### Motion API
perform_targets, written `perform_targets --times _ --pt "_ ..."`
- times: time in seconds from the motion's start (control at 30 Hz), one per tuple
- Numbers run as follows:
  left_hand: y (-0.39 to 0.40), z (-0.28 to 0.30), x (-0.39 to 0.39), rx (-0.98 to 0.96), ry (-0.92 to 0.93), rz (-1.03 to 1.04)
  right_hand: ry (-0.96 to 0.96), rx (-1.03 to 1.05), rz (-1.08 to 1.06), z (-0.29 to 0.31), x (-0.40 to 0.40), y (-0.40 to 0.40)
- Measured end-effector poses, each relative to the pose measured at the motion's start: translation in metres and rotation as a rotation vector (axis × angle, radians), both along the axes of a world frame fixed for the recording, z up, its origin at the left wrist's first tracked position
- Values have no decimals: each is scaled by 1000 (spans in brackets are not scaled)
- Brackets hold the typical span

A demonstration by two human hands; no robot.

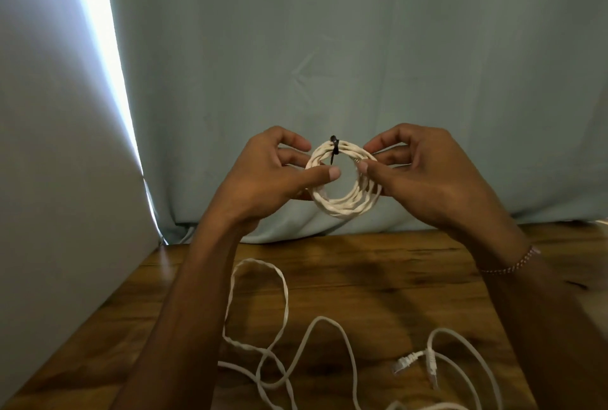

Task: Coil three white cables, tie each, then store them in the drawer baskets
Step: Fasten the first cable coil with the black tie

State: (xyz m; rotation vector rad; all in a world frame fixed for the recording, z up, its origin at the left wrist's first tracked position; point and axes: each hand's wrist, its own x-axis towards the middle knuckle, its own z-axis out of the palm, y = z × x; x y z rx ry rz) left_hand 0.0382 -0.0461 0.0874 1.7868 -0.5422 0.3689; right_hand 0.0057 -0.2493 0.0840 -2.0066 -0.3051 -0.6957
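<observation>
Coiled white cable (342,179), bound by a black tie (334,149), pinched between left hand (273,176) and right hand (424,176) above the counter's (394,264) far edge; loose cables (296,353) (uncoiled) await near its front edge.

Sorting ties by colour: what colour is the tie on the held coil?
Black, seen in the head view: the tie wraps the top of the white coil.

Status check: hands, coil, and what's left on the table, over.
Left hand and right hand pinch coiled white cable held above the table. Black tie on its top. Loose white cables uncoiled below. Nothing blocking.
</observation>
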Motion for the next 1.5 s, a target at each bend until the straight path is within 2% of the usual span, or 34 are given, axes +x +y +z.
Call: perform_targets --times 0.17,0.43,0.63,0.77,1.0,1.23,1.4,1.5 --pt "1 1 -4 40 -11 23 -78 17 -116 -1 3 -1" --pt "-9 0 -4 -249 6 77 -150 50 -206 -2 6 3" --pt "-13 -2 -4 -319 35 56 -201 29 -199 -5 6 8" --pt "-13 -1 0 -384 62 23 -123 56 -142 -4 5 5" --pt "-14 -3 6 -445 161 -94 26 202 83 -5 5 7" --pt "-7 2 1 -458 152 -155 112 302 248 0 2 4" --pt "-9 2 -3 -414 130 -178 110 367 274 -1 3 2" --pt "-7 3 -4 -386 121 -191 100 420 208 -3 7 7"
